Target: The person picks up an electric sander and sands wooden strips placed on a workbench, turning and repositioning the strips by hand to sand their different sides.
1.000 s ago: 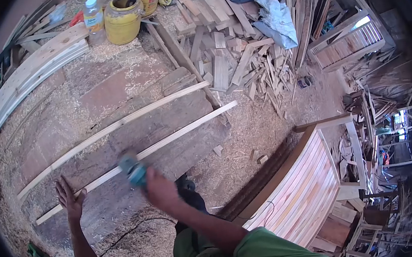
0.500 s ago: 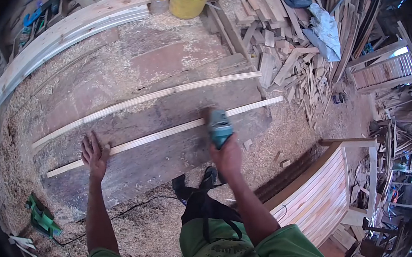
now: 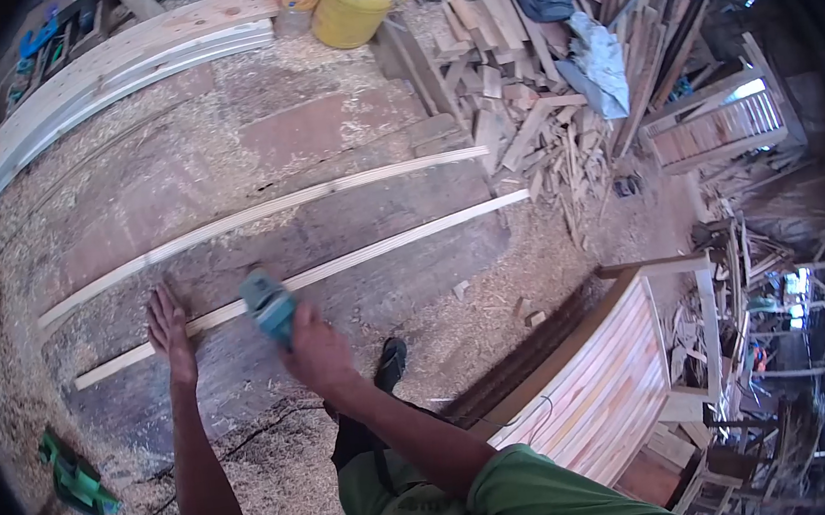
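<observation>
A thin pale wooden strip (image 3: 382, 252) lies lengthwise on a worn dark board (image 3: 391, 295). Across its left part rests my left hand (image 3: 170, 333), fingers stretched out flat. My right hand (image 3: 318, 356) is closed round a teal hand-held tool (image 3: 270, 306), which sits on the strip just right of my left hand. The tool looks like a small sander or plane; its underside is hidden, so I cannot tell which. Farther off, a second pale strip (image 3: 276, 205) runs alongside the first.
Long planks (image 3: 112, 78) are stacked at the far left, near a yellow bucket (image 3: 351, 8). Offcuts (image 3: 540, 133) pile up at the far right. A slatted wooden piece (image 3: 595, 369) stands at my right. A green corded power tool (image 3: 76, 476) lies among shavings at lower left.
My right hand has slid the teal tool leftward along the strip, close to my left hand. My left hand stays on the strip. The whole view has shifted slightly.
</observation>
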`<control>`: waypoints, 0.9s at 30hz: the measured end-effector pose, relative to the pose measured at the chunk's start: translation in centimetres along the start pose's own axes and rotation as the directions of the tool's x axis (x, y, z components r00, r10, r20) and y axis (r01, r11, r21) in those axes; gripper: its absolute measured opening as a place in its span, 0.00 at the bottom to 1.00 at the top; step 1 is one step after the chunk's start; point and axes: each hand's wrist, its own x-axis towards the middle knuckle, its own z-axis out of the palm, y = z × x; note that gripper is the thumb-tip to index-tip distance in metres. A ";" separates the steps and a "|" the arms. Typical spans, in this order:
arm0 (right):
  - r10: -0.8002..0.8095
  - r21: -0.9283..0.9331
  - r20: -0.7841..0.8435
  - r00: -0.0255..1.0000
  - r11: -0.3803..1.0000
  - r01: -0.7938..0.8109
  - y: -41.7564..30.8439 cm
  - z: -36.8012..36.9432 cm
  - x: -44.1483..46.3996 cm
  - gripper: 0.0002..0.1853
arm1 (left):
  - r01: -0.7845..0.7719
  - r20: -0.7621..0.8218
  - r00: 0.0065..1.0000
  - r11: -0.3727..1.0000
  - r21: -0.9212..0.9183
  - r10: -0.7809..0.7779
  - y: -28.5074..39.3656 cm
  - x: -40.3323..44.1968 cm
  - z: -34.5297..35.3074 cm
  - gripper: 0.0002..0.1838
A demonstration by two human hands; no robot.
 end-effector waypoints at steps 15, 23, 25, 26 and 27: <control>0.472 0.318 -0.535 0.700 0.881 -0.351 23.3 -13.4 -2.6 0.32 | -0.414 0.069 0.910 0.884 0.216 0.409 3.5 -2.5 -2.6 0.29; 0.294 0.186 -0.284 0.913 0.951 -0.248 12.7 -8.7 -4.5 0.33 | -0.259 -0.016 0.962 0.932 0.252 0.272 6.1 -1.7 -0.2 0.38; 0.209 0.117 -0.263 0.942 0.976 -0.184 10.3 -6.5 -3.7 0.33 | -0.238 -0.051 0.964 0.931 0.276 0.261 5.5 -1.4 0.7 0.44; 0.166 0.081 -0.256 0.952 0.985 -0.150 9.1 -5.5 -3.2 0.32 | -0.188 -0.001 0.981 0.946 0.264 0.195 5.5 -1.2 0.8 0.45; 0.170 0.065 -0.198 0.965 0.985 -0.160 7.8 -4.8 -2.7 0.33 | -0.138 0.047 0.990 0.957 0.254 0.130 5.5 -0.8 0.8 0.45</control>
